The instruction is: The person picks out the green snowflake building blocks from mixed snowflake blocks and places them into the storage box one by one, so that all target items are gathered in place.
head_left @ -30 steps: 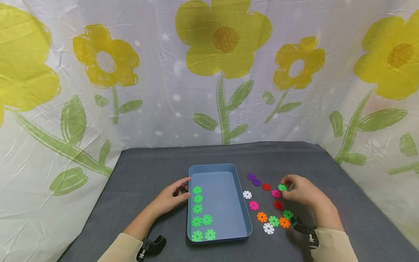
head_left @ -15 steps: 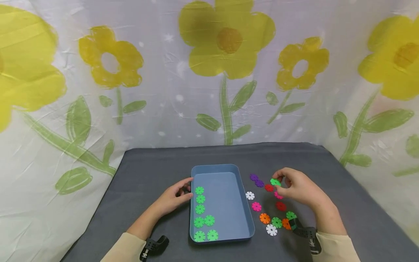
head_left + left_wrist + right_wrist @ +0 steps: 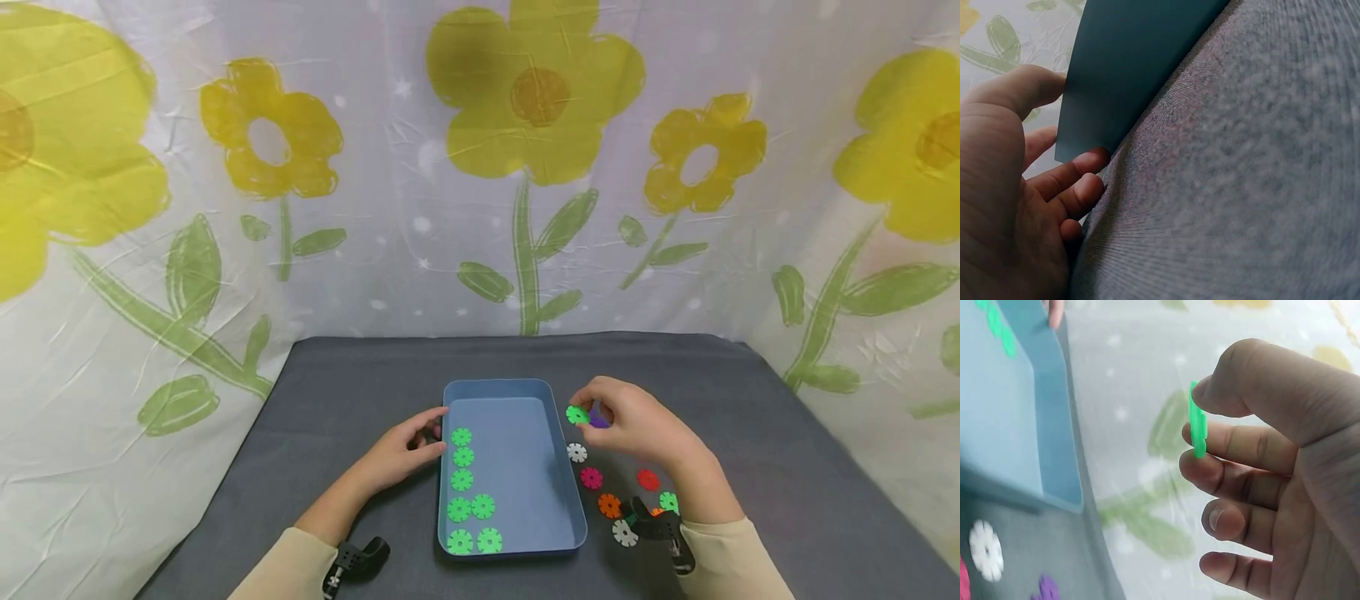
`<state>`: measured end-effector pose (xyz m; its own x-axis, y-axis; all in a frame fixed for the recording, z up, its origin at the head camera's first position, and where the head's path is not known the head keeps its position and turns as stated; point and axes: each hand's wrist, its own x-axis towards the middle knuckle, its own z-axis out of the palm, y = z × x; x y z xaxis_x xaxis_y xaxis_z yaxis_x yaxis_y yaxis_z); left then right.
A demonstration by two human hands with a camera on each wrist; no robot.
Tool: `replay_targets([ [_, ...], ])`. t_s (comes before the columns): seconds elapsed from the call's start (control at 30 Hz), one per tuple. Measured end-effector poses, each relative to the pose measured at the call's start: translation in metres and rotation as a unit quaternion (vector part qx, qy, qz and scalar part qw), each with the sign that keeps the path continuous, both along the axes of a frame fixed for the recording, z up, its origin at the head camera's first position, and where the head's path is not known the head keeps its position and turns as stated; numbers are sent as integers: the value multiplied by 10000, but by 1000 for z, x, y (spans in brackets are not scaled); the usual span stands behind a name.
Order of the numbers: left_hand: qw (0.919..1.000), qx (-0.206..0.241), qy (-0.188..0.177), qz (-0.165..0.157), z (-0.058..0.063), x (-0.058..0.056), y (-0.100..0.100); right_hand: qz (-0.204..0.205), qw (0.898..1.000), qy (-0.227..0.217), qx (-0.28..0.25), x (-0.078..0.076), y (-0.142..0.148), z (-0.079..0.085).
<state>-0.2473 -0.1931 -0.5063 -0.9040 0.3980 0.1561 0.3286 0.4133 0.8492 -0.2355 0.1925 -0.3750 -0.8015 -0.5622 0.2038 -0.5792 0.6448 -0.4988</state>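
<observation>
My right hand (image 3: pixel 630 417) pinches a green notched disc (image 3: pixel 577 414) between thumb and fingers, just right of the blue tray's (image 3: pixel 517 547) upper right edge. In the right wrist view the green disc (image 3: pixel 1197 422) is seen edge-on at the fingertips. My left hand (image 3: pixel 401 454) rests its thumb and fingertips against the tray's left side. Up close, the left wrist view has these fingers low along the tray wall (image 3: pixel 1122 69). Inside the tray, several green discs (image 3: pixel 462 479) run up the left side, with two more beside the lower ones.
Right of the tray lie loose discs: white (image 3: pixel 577 452), pink (image 3: pixel 591 477), orange (image 3: pixel 609 505), red (image 3: pixel 648 479), green (image 3: pixel 668 501) and purple (image 3: pixel 599 417), some partly hidden by the right arm. A dark grey cloth (image 3: pixel 360 375) covers the table; a flowered curtain (image 3: pixel 390 208) hangs behind.
My right hand has carried the green disc left from above the right-hand discs to near the tray's edge. My left hand has stayed at the tray's side.
</observation>
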Motion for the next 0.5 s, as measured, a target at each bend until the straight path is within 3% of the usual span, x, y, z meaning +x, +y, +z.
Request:
replay_targets([
  [0.23,10000,-42,-43,38,1,2,0,499,9971,232,533,-1,-43,-4],
  [0.5,9999,-137,35,41,2,1,1,840,9918,297,918,0,-82,-19],
])
